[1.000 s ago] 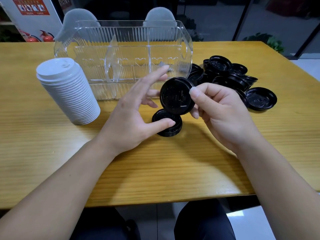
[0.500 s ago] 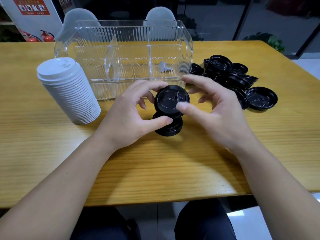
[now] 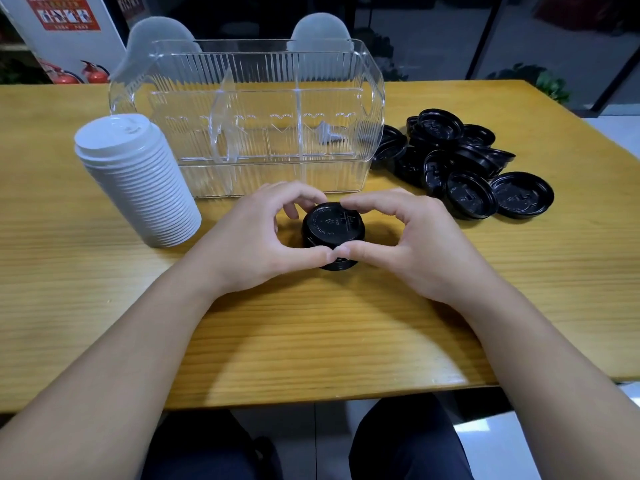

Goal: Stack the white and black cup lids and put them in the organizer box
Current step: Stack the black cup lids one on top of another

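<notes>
— Biggest thing here?
— Long yellow wooden table (image 3: 104, 306), with everything sitting on top.
— Next?
— Big see-through plastic organizer box (image 3: 247, 116) at the back, split into parts by clear walls. No lids inside.
— And beside that?
— Tall leaning stack of white plastic cup lids (image 3: 136, 181), just left of the box, resting on the table.
— On the other side?
— Messy pile of loose black plastic cup lids (image 3: 457, 164), right of the box.
— Then the hands?
— Left hand (image 3: 256, 244) and right hand (image 3: 415, 247) curled around a short stack of black lids (image 3: 333, 230) in the middle of the table, near the box front. Thumbs touching in front, fingertips gripping the top lid's rim.
</notes>
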Motion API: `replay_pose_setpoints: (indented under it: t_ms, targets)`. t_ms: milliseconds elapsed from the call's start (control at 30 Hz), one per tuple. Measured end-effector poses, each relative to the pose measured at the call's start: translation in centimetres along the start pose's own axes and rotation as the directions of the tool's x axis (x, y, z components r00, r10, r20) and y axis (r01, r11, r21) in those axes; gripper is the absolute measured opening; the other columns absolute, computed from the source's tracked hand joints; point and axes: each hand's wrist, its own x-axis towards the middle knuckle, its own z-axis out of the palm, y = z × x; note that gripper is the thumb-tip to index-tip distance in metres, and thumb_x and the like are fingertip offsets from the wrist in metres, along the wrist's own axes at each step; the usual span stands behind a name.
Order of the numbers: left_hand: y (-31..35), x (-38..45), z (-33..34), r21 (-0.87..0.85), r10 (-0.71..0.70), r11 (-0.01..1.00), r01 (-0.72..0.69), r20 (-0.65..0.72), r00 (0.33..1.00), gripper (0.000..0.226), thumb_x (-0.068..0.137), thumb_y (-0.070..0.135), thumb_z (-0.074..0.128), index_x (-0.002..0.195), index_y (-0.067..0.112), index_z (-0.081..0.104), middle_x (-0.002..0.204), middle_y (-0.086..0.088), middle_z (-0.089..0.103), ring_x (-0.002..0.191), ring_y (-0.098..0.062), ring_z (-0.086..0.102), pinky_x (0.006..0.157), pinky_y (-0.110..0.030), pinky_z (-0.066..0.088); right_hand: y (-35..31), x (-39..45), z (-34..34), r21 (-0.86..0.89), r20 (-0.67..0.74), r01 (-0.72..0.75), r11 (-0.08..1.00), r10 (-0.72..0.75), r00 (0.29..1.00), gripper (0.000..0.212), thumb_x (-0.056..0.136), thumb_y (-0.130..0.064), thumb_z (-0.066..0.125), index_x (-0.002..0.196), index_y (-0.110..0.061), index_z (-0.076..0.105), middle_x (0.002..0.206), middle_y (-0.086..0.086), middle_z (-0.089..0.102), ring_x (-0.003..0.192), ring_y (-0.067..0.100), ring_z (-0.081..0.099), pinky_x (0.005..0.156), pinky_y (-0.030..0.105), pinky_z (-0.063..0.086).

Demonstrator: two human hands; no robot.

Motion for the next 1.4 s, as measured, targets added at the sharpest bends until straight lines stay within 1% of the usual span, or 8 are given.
replay_pose_setpoints:
  t_ms: [167,467,667,867,1000,1167,1300,1400]
  targets:
    - [-0.2,0.0,0.1,0.036,-0.018,0.999,0.017,0.026,0.999,0.062,0.08,0.058,0.098,0.134,0.051,0.069,0.127,0.026,0.071,0.12,-0.001,0.059,0.085,-0.018,0.04,0.0,0.0,0.1,-0.029,0.013,0.003,1.0,-0.002,1.0,0.051,0.086,-0.044,0.094,0.133,-0.034,0.08,0.121,-0.029,0.073,0.129,0.002,0.065,0.115,0.039,0.052]
    - [-0.3,-0.1,0.1,0.033,-0.02,0.999,0.018,0.063,0.998,0.062,0.079,0.062,0.097,0.133,0.051,0.07,0.127,0.029,0.072,0.117,0.003,0.061,0.083,-0.021,0.04,0.1,0.1,-0.4,-0.036,0.019,-0.016,0.999,0.017,1.0,0.056,0.079,-0.049,0.098,0.13,-0.031,0.083,0.124,-0.022,0.08,0.124,-0.008,0.069,0.115,0.03,0.053]
    - [-0.1,0.1,0.2,0.043,-0.012,0.999,0.009,0.058,0.998,0.059,0.079,0.047,0.102,0.131,0.043,0.076,0.105,0.057,0.059,0.087,0.023,0.056,0.078,-0.003,0.037,0.6,0.3,-0.4,0.012,0.029,-0.04,0.999,0.039,0.999,0.057,0.074,-0.048,0.101,0.126,-0.032,0.085,0.123,-0.022,0.081,0.122,-0.009,0.07,0.116,0.033,0.055]
    - [0.2,-0.1,0.2,0.031,-0.018,0.999,0.016,0.062,0.998,0.054,0.079,0.047,0.102,0.126,0.043,0.076,0.107,0.053,0.061,0.092,0.022,0.057,0.079,-0.001,0.037,1.0,0.5,-0.2,0.053,0.043,-0.039,0.998,0.037,0.998,0.057,0.074,-0.045,0.102,0.126,-0.03,0.085,0.122,-0.02,0.082,0.12,-0.007,0.073,0.114,0.033,0.057]
    - [0.3,-0.2,0.4,0.021,-0.042,0.999,0.041,0.045,0.998,0.054,0.076,0.051,0.103,0.122,0.044,0.074,0.108,0.033,0.068,0.09,0.018,0.058,0.077,-0.009,0.038,1.1,0.5,-0.3,0.107,0.093,-0.065,0.992,0.055,0.994,0.057,0.077,-0.04,0.101,0.13,-0.029,0.083,0.126,-0.02,0.081,0.124,-0.006,0.072,0.117,0.033,0.055]
    - [0.1,-0.3,0.9,0.012,-0.016,1.0,0.015,0.037,0.999,0.059,0.079,0.052,0.101,0.129,0.043,0.071,0.115,0.048,0.063,0.1,0.016,0.06,0.08,-0.007,0.04,1.2,0.3,0.0,0.155,0.089,-0.055,0.986,0.042,0.995,0.056,0.08,-0.033,0.102,0.131,-0.027,0.081,0.124,-0.014,0.082,0.122,0.003,0.075,0.114,0.036,0.057]
    - [0.2,-0.1,1.1,0.018,-0.007,1.0,0.006,0.033,0.999,0.065,0.08,0.048,0.101,0.138,0.042,0.071,0.106,0.059,0.056,0.087,0.023,0.055,0.078,-0.003,0.038,1.0,0.2,0.0,0.103,0.058,-0.07,0.992,0.064,0.996,0.066,0.08,-0.038,0.101,0.141,-0.029,0.075,0.134,-0.019,0.077,0.125,-0.004,0.071,0.115,0.035,0.056]
    - [0.6,0.1,1.0,0.008,-0.015,1.0,0.015,0.045,0.999,0.064,0.083,0.046,0.101,0.14,0.043,0.072,0.105,0.06,0.055,0.086,0.025,0.054,0.077,-0.002,0.037,0.8,0.1,0.0,0.076,0.058,-0.053,0.996,0.049,0.997,0.059,0.083,-0.04,0.098,0.138,-0.031,0.076,0.128,-0.02,0.079,0.124,0.0,0.072,0.113,0.037,0.057]
